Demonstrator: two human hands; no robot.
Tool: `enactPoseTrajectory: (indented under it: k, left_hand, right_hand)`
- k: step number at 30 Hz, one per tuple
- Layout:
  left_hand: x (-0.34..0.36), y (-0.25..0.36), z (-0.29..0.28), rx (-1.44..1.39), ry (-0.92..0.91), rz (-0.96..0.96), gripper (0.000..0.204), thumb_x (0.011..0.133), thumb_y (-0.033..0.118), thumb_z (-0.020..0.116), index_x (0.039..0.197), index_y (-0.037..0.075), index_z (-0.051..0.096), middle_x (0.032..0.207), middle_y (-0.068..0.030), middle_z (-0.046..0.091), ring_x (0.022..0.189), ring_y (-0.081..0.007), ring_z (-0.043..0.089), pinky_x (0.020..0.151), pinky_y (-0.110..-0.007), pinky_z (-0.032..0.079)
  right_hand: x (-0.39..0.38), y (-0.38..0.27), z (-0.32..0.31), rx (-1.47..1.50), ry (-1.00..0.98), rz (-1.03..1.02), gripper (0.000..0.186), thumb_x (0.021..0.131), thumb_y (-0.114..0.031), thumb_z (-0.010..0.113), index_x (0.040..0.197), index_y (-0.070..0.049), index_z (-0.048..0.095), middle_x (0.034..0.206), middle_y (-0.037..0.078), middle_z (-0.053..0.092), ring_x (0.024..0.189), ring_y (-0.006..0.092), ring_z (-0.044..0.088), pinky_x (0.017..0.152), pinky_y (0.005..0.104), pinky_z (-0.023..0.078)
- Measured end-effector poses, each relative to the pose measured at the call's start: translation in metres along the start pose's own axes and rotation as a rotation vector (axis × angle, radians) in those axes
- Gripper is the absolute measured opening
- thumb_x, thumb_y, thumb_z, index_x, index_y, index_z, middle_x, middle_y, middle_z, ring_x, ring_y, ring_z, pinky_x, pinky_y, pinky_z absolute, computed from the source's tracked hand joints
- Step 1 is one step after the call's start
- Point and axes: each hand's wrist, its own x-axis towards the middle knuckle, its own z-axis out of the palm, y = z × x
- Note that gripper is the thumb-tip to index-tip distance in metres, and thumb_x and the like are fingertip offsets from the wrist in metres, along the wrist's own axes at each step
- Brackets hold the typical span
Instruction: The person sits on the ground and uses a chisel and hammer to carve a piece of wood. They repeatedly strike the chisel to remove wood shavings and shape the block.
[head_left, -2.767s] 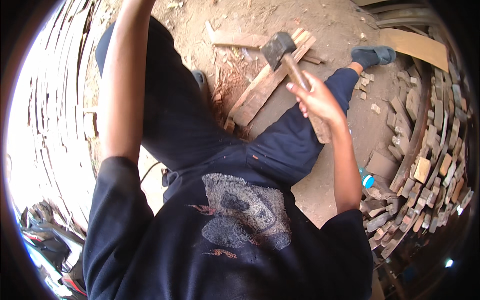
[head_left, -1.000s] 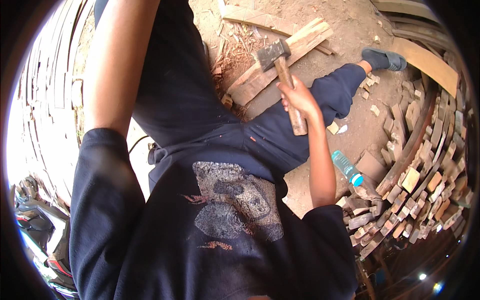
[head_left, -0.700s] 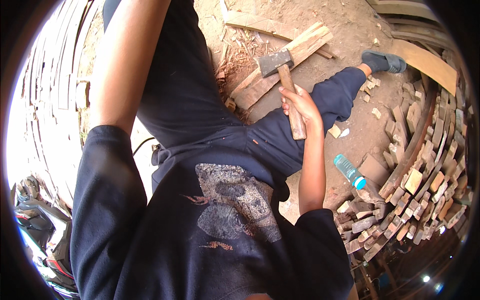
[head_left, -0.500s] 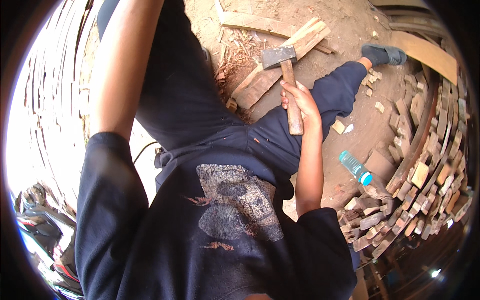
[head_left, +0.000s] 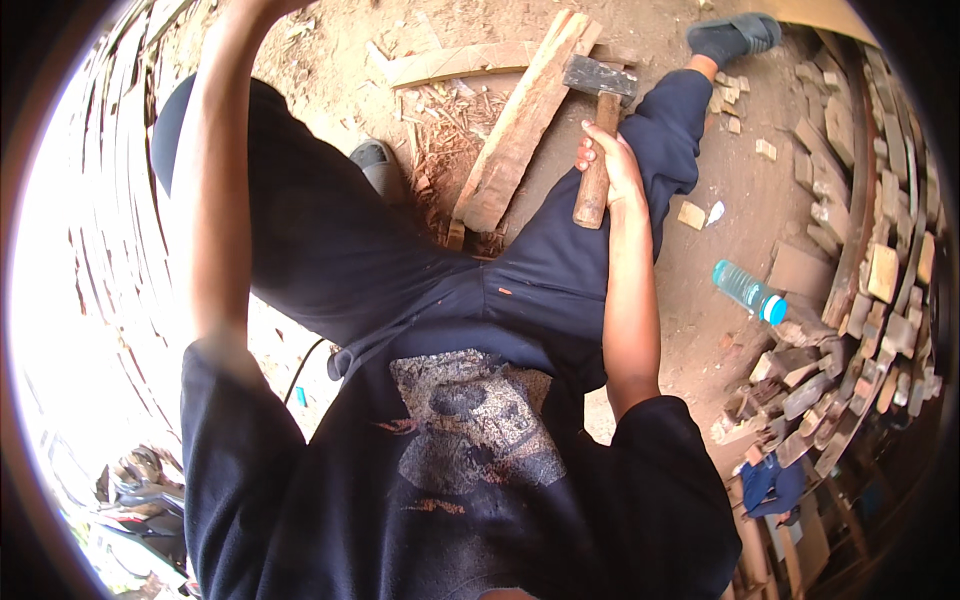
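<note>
My right hand [head_left: 615,165] is wrapped round the wooden handle of a hammer [head_left: 594,190], above my right thigh. The hammer's dark, blocky head points away from me and overlaps the far end of a rough wooden plank [head_left: 520,130]; I cannot tell whether they touch. This plank lies at a slant between my legs. My left arm stretches to the upper edge, where only a bit of my left hand [head_left: 272,4] shows; its fingers are cut off. A curved wooden piece [head_left: 460,64] lies behind the plank.
Wood chips [head_left: 440,135] cover the ground beside the plank. A blue-capped bottle [head_left: 748,290] lies at the right, near a large pile of wood offcuts [head_left: 850,350]. Long boards [head_left: 110,200] line the bright left side. A person in blue [head_left: 772,487] appears at lower right.
My view has shifted, and the plank stands steeper in it. The hammer has moved slightly away and to the right, still in my right hand. My left foot and the person in blue have come into sight.
</note>
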Motion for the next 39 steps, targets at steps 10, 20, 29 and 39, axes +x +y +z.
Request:
enactPoseTrajectory:
  k: [10, 20, 29, 39]
  left_hand:
    - [0.003, 0.031, 0.01, 0.166, -0.127, 0.128, 0.029, 0.084, 0.035, 0.074, 0.084, 0.006, 0.069, 0.068, -0.0148, 0.064, 0.063, -0.0268, 0.062, 0.062, -0.04, 0.049]
    - [0.01, 0.031, 0.024, 0.092, -0.212, 0.056, 0.03, 0.088, 0.032, 0.072, 0.091, 0.003, 0.067, 0.068, -0.0109, 0.063, 0.061, -0.0196, 0.058, 0.059, -0.038, 0.046]
    - [0.018, 0.016, 0.033, 0.089, -0.274, 0.029, 0.032, 0.09, 0.034, 0.07, 0.092, 0.002, 0.066, 0.066, -0.0062, 0.058, 0.058, -0.0172, 0.051, 0.056, -0.037, 0.042]
    - [0.025, -0.004, 0.042, 0.016, -0.37, 0.035, 0.032, 0.091, 0.032, 0.068, 0.09, 0.0, 0.063, 0.065, -0.0042, 0.054, 0.06, -0.0152, 0.048, 0.056, -0.036, 0.04]
  right_hand:
    - [0.005, 0.0, -0.005, 0.122, -0.079, 0.114, 0.021, 0.088, -0.012, 0.069, 0.097, -0.004, 0.051, 0.071, 0.003, 0.052, 0.057, 0.0101, 0.05, 0.051, 0.0276, 0.046]
    - [0.012, -0.001, -0.015, 0.337, -0.158, 0.198, 0.022, 0.088, -0.014, 0.068, 0.091, -0.007, 0.047, 0.068, 0.001, 0.051, 0.056, 0.0077, 0.048, 0.053, 0.0257, 0.044]
    - [0.011, 0.0, -0.012, 0.352, -0.144, 0.206, 0.017, 0.092, -0.013, 0.063, 0.094, -0.003, 0.049, 0.076, 0.001, 0.048, 0.057, 0.0052, 0.046, 0.052, 0.0228, 0.041]
    - [0.011, -0.001, -0.01, 0.291, -0.146, 0.226, 0.018, 0.092, -0.011, 0.063, 0.096, -0.004, 0.047, 0.076, 0.0, 0.049, 0.057, 0.0047, 0.046, 0.052, 0.0229, 0.041]
